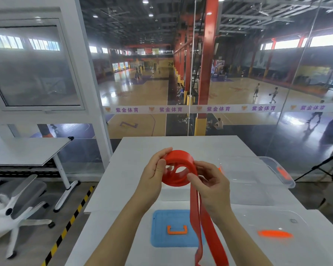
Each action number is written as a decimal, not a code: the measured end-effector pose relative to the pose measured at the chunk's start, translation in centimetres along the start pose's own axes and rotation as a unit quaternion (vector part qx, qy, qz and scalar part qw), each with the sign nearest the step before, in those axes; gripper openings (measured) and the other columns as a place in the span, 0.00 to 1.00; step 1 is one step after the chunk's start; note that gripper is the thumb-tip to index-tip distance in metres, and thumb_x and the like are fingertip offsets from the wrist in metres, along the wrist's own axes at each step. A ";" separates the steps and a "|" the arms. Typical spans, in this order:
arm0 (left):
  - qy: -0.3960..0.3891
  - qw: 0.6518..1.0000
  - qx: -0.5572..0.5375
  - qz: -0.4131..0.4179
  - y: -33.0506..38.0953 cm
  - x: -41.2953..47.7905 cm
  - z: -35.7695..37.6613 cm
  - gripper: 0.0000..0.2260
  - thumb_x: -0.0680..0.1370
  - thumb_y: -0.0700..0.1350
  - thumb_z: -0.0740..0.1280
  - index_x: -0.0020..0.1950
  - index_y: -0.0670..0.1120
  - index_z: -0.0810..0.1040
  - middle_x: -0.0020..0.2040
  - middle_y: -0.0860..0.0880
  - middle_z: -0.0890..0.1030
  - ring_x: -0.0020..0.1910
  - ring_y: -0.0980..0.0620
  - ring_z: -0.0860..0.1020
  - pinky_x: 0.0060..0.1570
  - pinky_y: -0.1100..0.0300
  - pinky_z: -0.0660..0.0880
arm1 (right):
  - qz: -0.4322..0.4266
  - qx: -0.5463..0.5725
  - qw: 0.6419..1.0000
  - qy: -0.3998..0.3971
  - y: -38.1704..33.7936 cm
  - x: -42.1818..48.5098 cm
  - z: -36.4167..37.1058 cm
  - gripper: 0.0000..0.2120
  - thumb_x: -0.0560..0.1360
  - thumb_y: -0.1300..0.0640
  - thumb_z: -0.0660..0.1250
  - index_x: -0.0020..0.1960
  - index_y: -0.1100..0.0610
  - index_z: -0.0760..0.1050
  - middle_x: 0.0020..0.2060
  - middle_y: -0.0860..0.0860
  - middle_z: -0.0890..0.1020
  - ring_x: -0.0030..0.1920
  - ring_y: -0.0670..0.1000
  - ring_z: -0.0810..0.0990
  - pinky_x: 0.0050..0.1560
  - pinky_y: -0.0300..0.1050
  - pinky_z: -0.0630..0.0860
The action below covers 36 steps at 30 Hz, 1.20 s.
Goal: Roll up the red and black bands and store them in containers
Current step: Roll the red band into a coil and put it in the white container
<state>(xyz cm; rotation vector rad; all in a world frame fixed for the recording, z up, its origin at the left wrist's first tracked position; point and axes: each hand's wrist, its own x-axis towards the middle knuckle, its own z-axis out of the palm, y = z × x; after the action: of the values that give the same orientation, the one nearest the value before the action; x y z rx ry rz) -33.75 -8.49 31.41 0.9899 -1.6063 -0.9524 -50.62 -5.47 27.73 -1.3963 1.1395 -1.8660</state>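
Observation:
Above the white table I hold a red band partly wound into a loose coil. My left hand grips the coil's left side, thumb on its face and fingers curled behind. My right hand pinches the coil's right edge, thumb on the front. The unrolled tail of the red band hangs down from the coil past my right wrist to the bottom of the frame. No black band is in view.
A clear plastic container with orange latches stands at the right. A blue lid with an orange handle lies near the front edge. A clear lid with an orange handle lies at the front right. A second table and a chair are at the left.

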 end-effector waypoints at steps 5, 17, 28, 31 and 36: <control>-0.046 0.997 0.060 -0.004 0.0 0.1 -0.7 0.13 0.87 0.48 0.53 0.68 0.63 0.68 0.64 0.66 0.73 0.63 0.74 0.70 0.56 0.79 0.70 | -0.003 -0.023 1.000 -0.010 -0.2 1.1 -0.6 0.16 0.74 0.65 0.77 0.56 0.47 0.83 0.48 0.44 0.87 0.52 0.51 0.86 0.53 0.37 0.83; -0.134 0.971 0.194 0.046 2.3 0.9 -1.3 0.17 0.86 0.49 0.60 0.74 0.62 0.67 0.66 0.61 0.72 0.64 0.60 0.72 0.61 0.70 0.67 | -0.032 -0.094 0.991 -0.092 -0.7 1.5 -0.7 0.16 0.73 0.63 0.79 0.57 0.47 0.84 0.47 0.44 0.88 0.52 0.52 0.86 0.58 0.43 0.84; 0.043 0.999 0.009 0.027 2.2 -0.1 -0.1 0.13 0.87 0.45 0.57 0.61 0.61 0.75 0.61 0.61 0.77 0.60 0.58 0.77 0.58 0.67 0.74 | 0.006 -0.022 0.999 -0.038 -0.3 -0.5 0.6 0.17 0.69 0.54 0.80 0.55 0.44 0.83 0.49 0.43 0.87 0.53 0.52 0.86 0.56 0.40 0.83; 0.120 0.989 -0.089 0.003 2.2 -0.1 0.5 0.10 0.87 0.48 0.55 0.59 0.58 0.76 0.55 0.59 0.81 0.57 0.59 0.79 0.58 0.58 0.77 | 0.020 -0.004 0.999 -0.027 0.3 -1.1 1.0 0.19 0.71 0.62 0.81 0.57 0.47 0.82 0.50 0.46 0.87 0.54 0.54 0.86 0.56 0.41 0.83; 0.117 0.986 -0.115 -0.009 1.7 -0.2 1.1 0.11 0.87 0.49 0.55 0.61 0.56 0.75 0.57 0.55 0.81 0.58 0.56 0.80 0.56 0.62 0.78 | 0.033 0.017 0.999 0.004 0.0 -1.0 1.2 0.17 0.72 0.65 0.79 0.56 0.48 0.82 0.47 0.44 0.88 0.52 0.51 0.87 0.52 0.35 0.82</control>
<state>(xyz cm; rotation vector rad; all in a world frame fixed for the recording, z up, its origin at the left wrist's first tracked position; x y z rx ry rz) -35.07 -7.54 32.63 0.9206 -1.2631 -0.9706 -49.20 -5.02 27.35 -1.3174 1.1388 -1.8376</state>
